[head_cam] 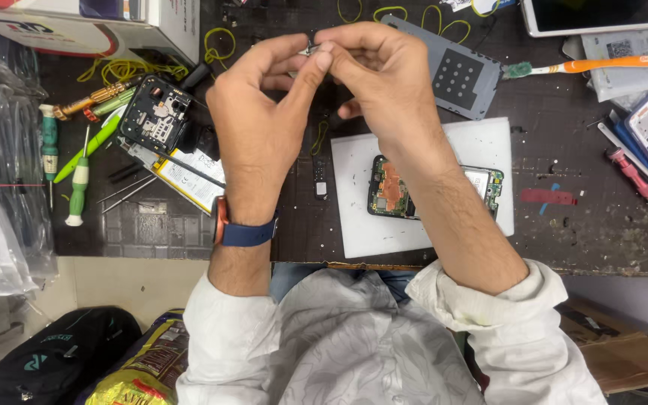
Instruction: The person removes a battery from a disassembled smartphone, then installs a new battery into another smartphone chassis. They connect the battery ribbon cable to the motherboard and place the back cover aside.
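My left hand (264, 112) and my right hand (380, 82) meet above the dark workbench, fingertips pinched together on a small metallic part (313, 49) that is mostly hidden by the fingers. Under my right forearm an opened phone (393, 187) with bare circuit board lies on a white mat (481, 150). Left of my left hand sits a black phone frame (155, 112), with a flat battery (189, 178) beside it. A blue band with an orange watch wraps my left wrist.
Green-handled screwdrivers (76, 180) and tweezers lie at the left. A grey metal plate (459, 71), an orange toothbrush (601, 64), a white tablet (590, 15) and yellow rubber bands (219, 45) sit at the back. A red tool (631, 172) lies right; bags are on the floor.
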